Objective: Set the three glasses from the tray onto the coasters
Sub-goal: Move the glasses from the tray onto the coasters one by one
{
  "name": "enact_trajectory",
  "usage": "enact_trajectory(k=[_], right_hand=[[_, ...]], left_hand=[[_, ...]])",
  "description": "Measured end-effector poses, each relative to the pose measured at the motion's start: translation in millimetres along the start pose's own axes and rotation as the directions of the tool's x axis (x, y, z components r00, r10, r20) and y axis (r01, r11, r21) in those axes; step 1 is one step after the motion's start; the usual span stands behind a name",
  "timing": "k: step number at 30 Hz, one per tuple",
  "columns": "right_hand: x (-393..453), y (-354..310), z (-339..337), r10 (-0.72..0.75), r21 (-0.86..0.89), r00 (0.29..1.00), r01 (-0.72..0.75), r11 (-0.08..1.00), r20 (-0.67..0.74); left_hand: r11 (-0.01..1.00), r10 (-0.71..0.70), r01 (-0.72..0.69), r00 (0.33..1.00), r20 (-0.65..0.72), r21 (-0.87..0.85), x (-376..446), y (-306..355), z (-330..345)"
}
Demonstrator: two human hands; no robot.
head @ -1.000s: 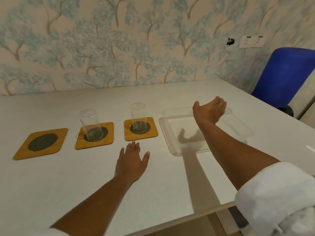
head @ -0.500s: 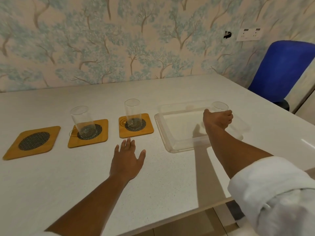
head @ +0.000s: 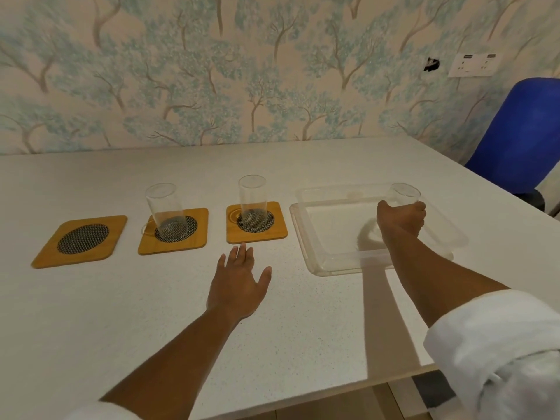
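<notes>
Three wooden coasters with dark mesh centres lie in a row on the white table. The left coaster [head: 79, 241] is bare. A clear glass [head: 165, 212] stands on the middle coaster [head: 174, 230], and another glass [head: 252, 197] stands on the right coaster [head: 257, 222]. To their right is a clear plastic tray [head: 333, 262]. My right hand [head: 400, 218] is wrapped around the third glass [head: 405, 194] at the tray's far right side; only its rim shows above my fingers. My left hand [head: 239, 283] rests flat on the table in front of the right coaster, fingers spread.
A blue chair [head: 521, 131] stands past the table's right edge. The wallpapered wall with a socket plate [head: 474, 64] runs along the far side. The table's front edge is close to my body.
My right hand came down from above the tray and closed around the glass on its far right. The left hand stayed flat on the table.
</notes>
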State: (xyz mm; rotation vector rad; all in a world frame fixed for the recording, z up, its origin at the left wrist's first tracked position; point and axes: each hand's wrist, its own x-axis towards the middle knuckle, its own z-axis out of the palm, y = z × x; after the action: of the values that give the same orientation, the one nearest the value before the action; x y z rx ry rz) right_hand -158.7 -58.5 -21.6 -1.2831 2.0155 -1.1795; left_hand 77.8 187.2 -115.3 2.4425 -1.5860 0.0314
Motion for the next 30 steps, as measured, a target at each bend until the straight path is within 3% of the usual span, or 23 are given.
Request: enact_trajectory(k=[14, 24, 30], right_hand=[[-41.1, -57.1, 1.0, -0.229, 0.184, 0.973, 0.222, 0.957, 0.019], [-96.5, -101.4, 13.4, -0.449, 0.285, 0.891, 0.416, 0.864, 0.061], [-142.5, -131.8, 25.0, -0.547, 0.357, 0.832, 0.485, 0.798, 0.092]], left_hand=[[1.000, -0.008, 0.008, 1.000, 0.008, -0.010, 0.3, -0.6, 2.3], [0.999, -0.048, 0.048, 0.999, -0.007, 0.019, -4.0, -17.1, 1.4], [0.988, -0.150, 0.151, 0.988, -0.032, 0.030, -16.1, -57.3, -13.8]])
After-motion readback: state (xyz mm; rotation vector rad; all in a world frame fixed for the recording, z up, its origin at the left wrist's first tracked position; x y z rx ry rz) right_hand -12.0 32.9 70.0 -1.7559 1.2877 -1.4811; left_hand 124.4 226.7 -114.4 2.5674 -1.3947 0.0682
